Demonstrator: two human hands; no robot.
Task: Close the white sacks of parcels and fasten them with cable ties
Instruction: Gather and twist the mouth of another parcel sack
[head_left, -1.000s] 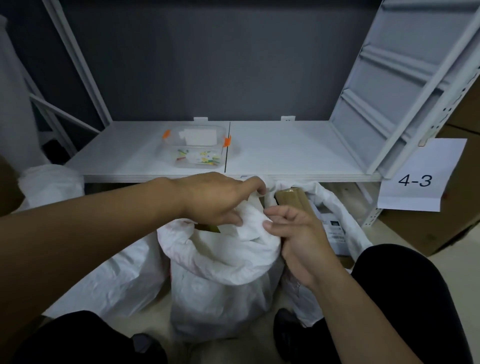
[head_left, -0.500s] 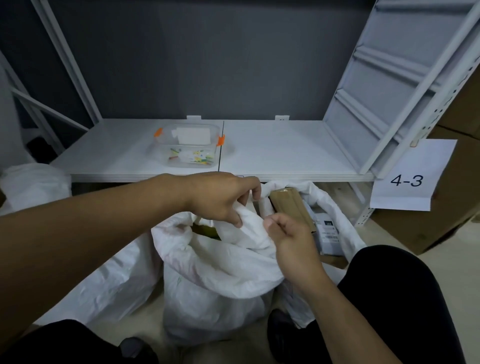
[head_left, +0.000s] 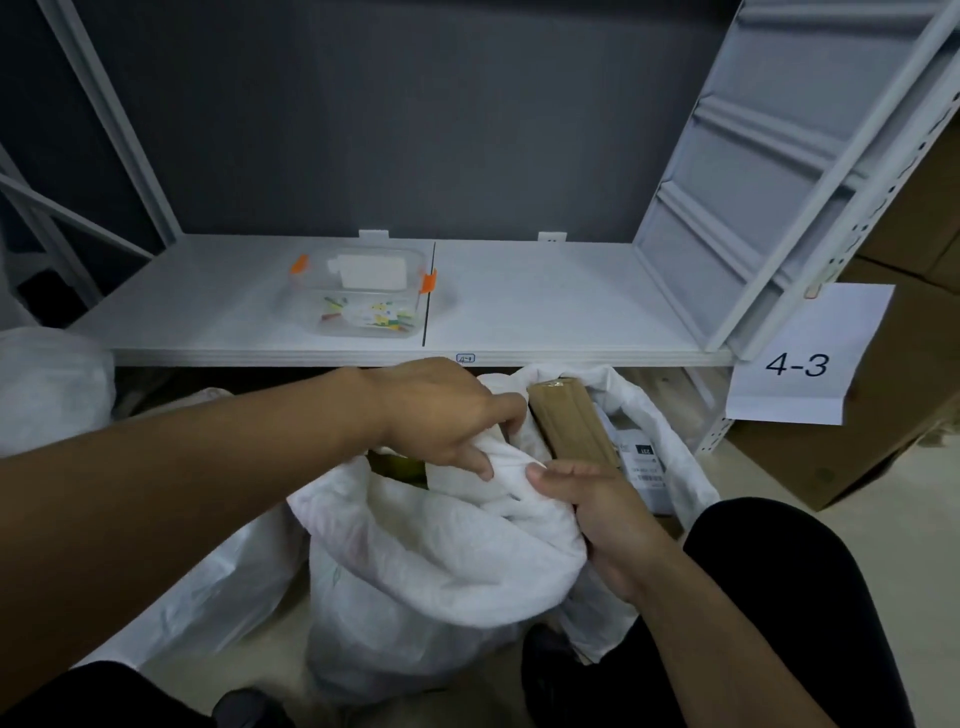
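Observation:
A white sack (head_left: 415, 597) stands on the floor between my knees, its mouth half gathered. My left hand (head_left: 441, 410) grips the bunched rim from above. My right hand (head_left: 597, 514) pinches the same fold of fabric from the right side. Behind it a second white sack (head_left: 670, 447) lies open, showing a brown cardboard parcel (head_left: 571, 426) and a grey labelled parcel (head_left: 641, 462). A clear plastic box (head_left: 363, 296) with orange clips, holding coloured cable ties, sits on the low white shelf (head_left: 545, 312).
Another white sack (head_left: 52, 384) stands at the left, and a flattened one (head_left: 218, 587) lies beside the middle sack. A paper label reading 4-3 (head_left: 800, 358) hangs on the rack at right, with cardboard boxes (head_left: 852, 457) behind it.
Both hands have kept hold of the sack's rim and gathered more fabric toward the middle. The view has shifted slightly, and the brown parcel shows more fully.

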